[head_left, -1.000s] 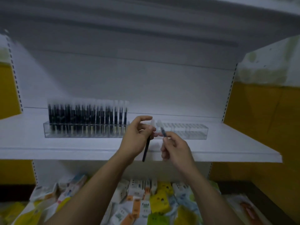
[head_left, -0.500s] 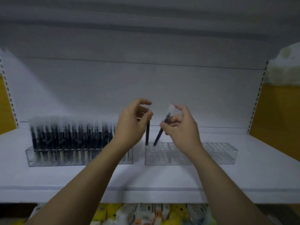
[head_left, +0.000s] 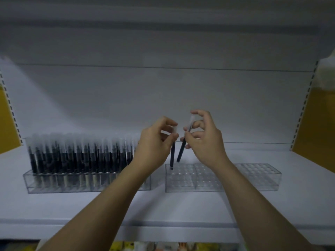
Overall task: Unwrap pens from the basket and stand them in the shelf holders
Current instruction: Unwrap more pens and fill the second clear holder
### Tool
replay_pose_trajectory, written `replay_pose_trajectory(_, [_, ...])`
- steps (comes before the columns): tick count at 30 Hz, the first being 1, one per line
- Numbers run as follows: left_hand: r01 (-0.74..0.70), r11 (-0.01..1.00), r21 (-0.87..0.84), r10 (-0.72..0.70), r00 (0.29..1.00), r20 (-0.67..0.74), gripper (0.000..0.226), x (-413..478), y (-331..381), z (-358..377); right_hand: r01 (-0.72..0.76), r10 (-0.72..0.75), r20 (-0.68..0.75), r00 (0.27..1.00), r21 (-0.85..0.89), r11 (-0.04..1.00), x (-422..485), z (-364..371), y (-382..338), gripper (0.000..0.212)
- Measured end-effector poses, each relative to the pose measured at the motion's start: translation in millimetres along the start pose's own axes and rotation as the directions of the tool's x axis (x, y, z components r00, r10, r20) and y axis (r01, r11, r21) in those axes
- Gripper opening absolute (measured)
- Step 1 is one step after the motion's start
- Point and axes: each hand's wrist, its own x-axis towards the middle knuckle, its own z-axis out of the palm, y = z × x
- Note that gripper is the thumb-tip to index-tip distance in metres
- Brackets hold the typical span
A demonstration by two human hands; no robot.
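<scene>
My left hand (head_left: 155,142) pinches a dark pen (head_left: 172,156) by its pale cap and holds it upright. Its lower tip sits at the left end of a clear holder (head_left: 253,176) that stands on the white shelf (head_left: 181,207) and has nothing else in it. My right hand (head_left: 204,138) pinches a second dark pen (head_left: 181,151), tilted, with its tip just above the same holder. To the left stands another clear holder (head_left: 54,185), packed with several dark pens with frosted caps. No basket is in view.
The shelf's white back panel (head_left: 163,96) rises behind the holders. Yellow side walls (head_left: 315,127) flank the bay on both sides. Colourful packets (head_left: 163,248) peek out below the shelf's front edge.
Both hands have come down toward the holder on the right, and the left pen's tip has reached its left end. The view has closed in on the shelf.
</scene>
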Motion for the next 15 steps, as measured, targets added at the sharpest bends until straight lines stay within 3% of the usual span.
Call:
replay_pose_trajectory(7, [0.060,0.989,0.135,-0.066,0.997,0.036,0.014,-7,-8,10,-0.033,0.032,0.039,0.999,0.026,0.999,-1,-2,4,0.041])
replay_pose_trajectory(15, [0.052,0.997,0.061,-0.047,0.995,-0.084,0.014,-15,-18,19,-0.047,0.054,0.230,0.972,-0.036,0.998,-17,5,31,0.048])
